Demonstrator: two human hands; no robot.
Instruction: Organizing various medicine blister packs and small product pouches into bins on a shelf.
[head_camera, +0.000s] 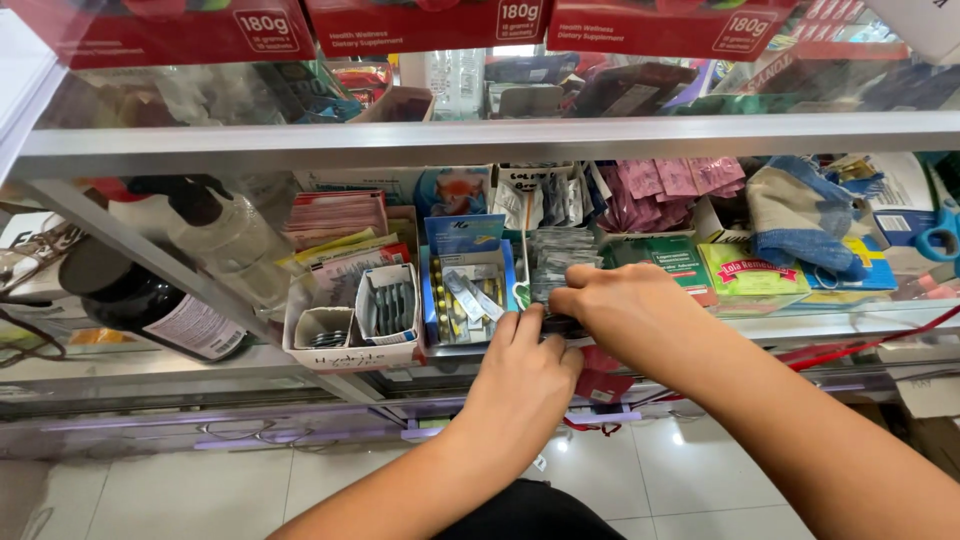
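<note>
A: Where do the hands meet?

B: At the near edge of the glass shelf (800, 325), just right of the blue open box of blister strips (468, 292). The left hand (522, 378) comes up from below and the right hand (628, 312) reaches in from the right; their fingertips touch over a small dark flat packet (556, 322).

A: How does that packet lie?

B: Only a sliver shows between the fingers. Its long axis seems to run left to right along the shelf edge, but which end leads I cannot tell.

A: Which hand is closer to it?

B: Both are on it. The right hand covers it from above and the far side, fingers curled down and pinched on its right end. The left hand's fingers are bent, pressing at its left end from the near side. Neither hand is spread wide.

A: What lies around it?

B: Behind, a stack of clear sachets (558, 255); to the right, a green box (752, 272) and a folded blue cloth (800, 215). Left of the blue box stands a white carton of dark strips (386, 305), and far left a dark bottle on its side (150, 305). Below the hands, a red packet (600, 378) sits on a lower level.
</note>
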